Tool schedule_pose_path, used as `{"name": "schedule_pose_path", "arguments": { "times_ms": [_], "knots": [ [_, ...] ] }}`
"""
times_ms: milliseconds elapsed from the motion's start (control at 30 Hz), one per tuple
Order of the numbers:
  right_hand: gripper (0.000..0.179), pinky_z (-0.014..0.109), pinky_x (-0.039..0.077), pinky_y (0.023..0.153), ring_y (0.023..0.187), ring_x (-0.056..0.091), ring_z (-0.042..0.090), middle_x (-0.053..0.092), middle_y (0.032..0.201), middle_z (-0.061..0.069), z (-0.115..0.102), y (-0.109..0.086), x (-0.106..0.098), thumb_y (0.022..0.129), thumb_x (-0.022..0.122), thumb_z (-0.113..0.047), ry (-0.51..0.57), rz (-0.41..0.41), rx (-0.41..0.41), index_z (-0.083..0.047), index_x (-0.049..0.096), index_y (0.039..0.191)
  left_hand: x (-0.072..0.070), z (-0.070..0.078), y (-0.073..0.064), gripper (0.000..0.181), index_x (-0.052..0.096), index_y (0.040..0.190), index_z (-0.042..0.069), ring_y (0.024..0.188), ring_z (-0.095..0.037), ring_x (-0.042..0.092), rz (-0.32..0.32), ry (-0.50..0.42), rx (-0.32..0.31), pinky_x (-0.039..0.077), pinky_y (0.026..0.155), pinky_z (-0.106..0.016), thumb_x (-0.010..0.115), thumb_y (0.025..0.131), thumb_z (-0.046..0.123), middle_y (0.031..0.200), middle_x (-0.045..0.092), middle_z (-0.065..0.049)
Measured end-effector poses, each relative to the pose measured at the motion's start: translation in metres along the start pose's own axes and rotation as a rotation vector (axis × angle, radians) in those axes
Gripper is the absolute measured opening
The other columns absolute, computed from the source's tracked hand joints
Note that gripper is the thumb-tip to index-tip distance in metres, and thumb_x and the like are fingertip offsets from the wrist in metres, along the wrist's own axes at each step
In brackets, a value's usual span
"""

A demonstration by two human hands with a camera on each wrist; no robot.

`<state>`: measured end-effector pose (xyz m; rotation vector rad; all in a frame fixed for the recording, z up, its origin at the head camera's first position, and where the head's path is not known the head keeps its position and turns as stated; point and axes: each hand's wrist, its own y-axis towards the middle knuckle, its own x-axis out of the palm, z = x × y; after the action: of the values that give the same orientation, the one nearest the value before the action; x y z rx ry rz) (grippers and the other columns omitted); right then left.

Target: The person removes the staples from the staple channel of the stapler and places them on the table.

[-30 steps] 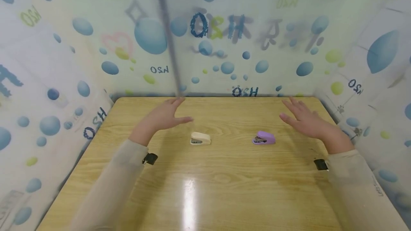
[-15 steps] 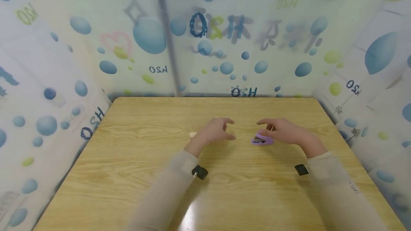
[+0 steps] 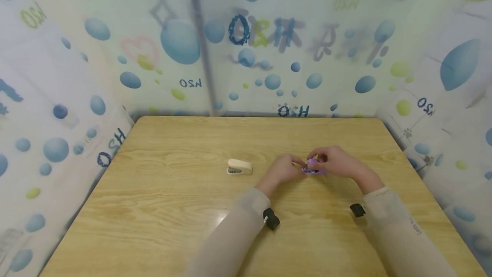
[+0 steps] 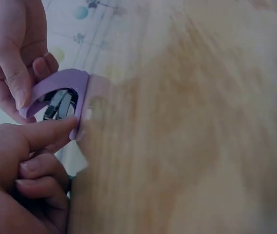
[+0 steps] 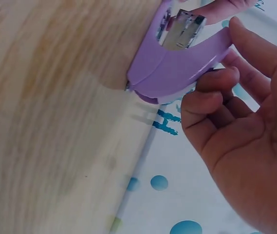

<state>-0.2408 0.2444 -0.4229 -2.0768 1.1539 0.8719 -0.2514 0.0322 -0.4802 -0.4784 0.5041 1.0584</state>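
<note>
A small purple stapler [image 3: 317, 172] rests on the table, its top arm lifted from the base. My right hand [image 3: 340, 163] pinches the end of that top arm between thumb and finger, with its other fingers curled in the right wrist view. From the left, my left hand [image 3: 283, 169] holds the front end of the stapler's base with its fingertips; its remaining fingers fold inward. The metal staple channel [image 5: 184, 30] shows between the arm and the base. A cream stapler [image 3: 240, 167] sits on the table left of both hands, touched by neither.
The wooden table [image 3: 161, 208] extends around both staplers. Patterned curtain walls [image 3: 269, 54] with blue and green spots enclose its back and sides. Each sleeve cuff carries a small black camera [image 3: 271, 219].
Both hands came inward from raised, spread positions. The right hand reached the purple stapler first; the left passed over the cream stapler and took hold of the purple one's base. The purple stapler's arm is lifted.
</note>
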Motion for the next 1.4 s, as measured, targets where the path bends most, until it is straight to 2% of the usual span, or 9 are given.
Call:
{"name": "schedule_pose_path", "arguments": {
  "times_ms": [167, 333, 667, 1000, 1100, 1200, 1300, 1400],
  "knots": [
    [0.035, 0.029, 0.040, 0.060, 0.069, 0.048, 0.017, 0.058, 0.081, 0.003, 0.002, 0.000, 0.004, 0.103, 0.071, -0.031, 0.023, 0.018, 0.003, -0.006, 0.073, 0.128, 0.004, 0.000, 0.001, 0.017, 0.087, 0.103, 0.024, 0.117, -0.017, 0.072, 0.056, -0.017, -0.079, 0.057, 0.100, -0.033, 0.088, 0.086, 0.025, 0.112, 0.082, 0.006],
    [0.033, 0.029, 0.039, 0.060, 0.068, 0.047, 0.017, 0.055, 0.079, 0.002, 0.001, 0.000, 0.004, 0.103, 0.072, -0.029, 0.030, 0.014, -0.005, -0.006, 0.073, 0.126, 0.003, 0.002, 0.003, 0.015, 0.087, 0.098, 0.028, 0.121, -0.018, 0.071, 0.052, -0.040, -0.129, 0.055, 0.107, -0.037, 0.090, 0.084, 0.028, 0.111, 0.082, 0.009],
    [0.032, 0.029, 0.039, 0.060, 0.065, 0.047, 0.017, 0.051, 0.073, 0.001, 0.001, -0.002, 0.006, 0.104, 0.071, -0.032, 0.022, 0.016, 0.000, -0.007, 0.074, 0.124, 0.003, 0.001, 0.006, 0.017, 0.087, 0.100, 0.026, 0.122, -0.019, 0.071, 0.011, -0.039, -0.120, 0.055, 0.106, -0.037, 0.091, 0.083, 0.030, 0.112, 0.082, 0.008],
    [0.037, 0.028, 0.040, 0.061, 0.069, 0.049, 0.016, 0.057, 0.078, 0.002, 0.006, -0.005, 0.004, 0.103, 0.071, -0.037, 0.054, 0.033, 0.000, -0.007, 0.075, 0.124, 0.002, -0.001, 0.009, 0.016, 0.087, 0.097, 0.027, 0.116, -0.019, 0.071, 0.010, -0.023, -0.130, 0.055, 0.104, -0.036, 0.092, 0.082, 0.030, 0.107, 0.083, 0.008],
    [0.041, 0.029, 0.044, 0.067, 0.078, 0.054, 0.017, 0.067, 0.091, 0.005, 0.010, -0.005, 0.003, 0.103, 0.071, -0.039, 0.065, 0.035, 0.001, -0.006, 0.074, 0.128, 0.002, 0.001, 0.009, 0.015, 0.087, 0.096, 0.027, 0.115, -0.019, 0.071, 0.010, -0.027, -0.135, 0.056, 0.103, -0.036, 0.092, 0.082, 0.031, 0.109, 0.082, 0.007],
    [0.045, 0.030, 0.050, 0.076, 0.094, 0.060, 0.019, 0.074, 0.116, 0.012, 0.016, -0.007, -0.001, 0.104, 0.069, -0.041, 0.100, 0.041, 0.019, -0.006, 0.072, 0.133, 0.002, 0.003, 0.009, 0.015, 0.087, 0.095, 0.026, 0.113, -0.019, 0.071, 0.017, -0.031, -0.138, 0.056, 0.101, -0.036, 0.093, 0.082, 0.029, 0.111, 0.082, 0.004],
    [0.046, 0.032, 0.055, 0.083, 0.103, 0.062, 0.021, 0.069, 0.133, 0.017, 0.025, -0.013, -0.007, 0.106, 0.065, -0.037, 0.195, 0.047, 0.036, -0.004, 0.068, 0.138, 0.002, 0.004, 0.008, 0.015, 0.087, 0.095, 0.026, 0.113, -0.019, 0.071, 0.024, -0.031, -0.150, 0.056, 0.101, -0.035, 0.093, 0.082, 0.029, 0.113, 0.082, 0.003],
    [0.044, 0.028, 0.059, 0.087, 0.106, 0.064, 0.016, 0.063, 0.139, 0.023, 0.035, -0.022, -0.012, 0.109, 0.061, -0.031, 0.334, 0.052, 0.048, 0.001, 0.062, 0.140, 0.001, 0.005, 0.008, 0.014, 0.087, 0.094, 0.027, 0.117, -0.020, 0.070, 0.020, -0.026, -0.164, 0.056, 0.102, -0.036, 0.093, 0.082, 0.030, 0.116, 0.081, 0.003]
  ]
}}
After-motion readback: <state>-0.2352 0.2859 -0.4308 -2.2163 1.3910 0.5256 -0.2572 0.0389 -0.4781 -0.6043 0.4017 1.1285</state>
